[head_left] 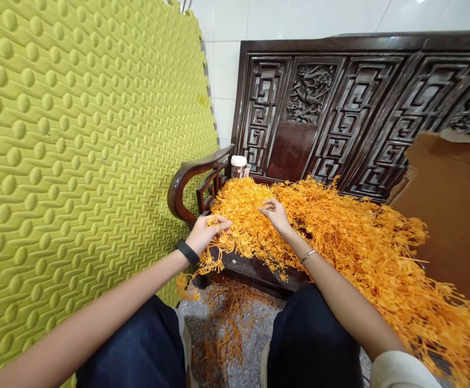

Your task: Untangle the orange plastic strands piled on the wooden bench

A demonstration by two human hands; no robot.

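A large heap of orange, stringy, branching pieces [339,231] covers the seat of a dark wooden bench [259,275]. My left hand [208,230], with a black band at the wrist, is at the heap's left front edge. Its fingers are pinched on an orange strand, and more orange pieces hang below the hand. To its right, my right hand [274,211] is over the heap, a thin bracelet at the wrist. Its thumb and fingertips are close together; whatever may be between them is too small to make out. The two hands are apart.
Yellow-green foam matting [97,134] stands along the left, beside the bench's curved armrest [178,188]. A white-lidded cup [238,167] is in the bench's back left corner. Brown cardboard [453,210] leans at the right. Orange scraps [229,323] lie on the speckled floor between my knees.
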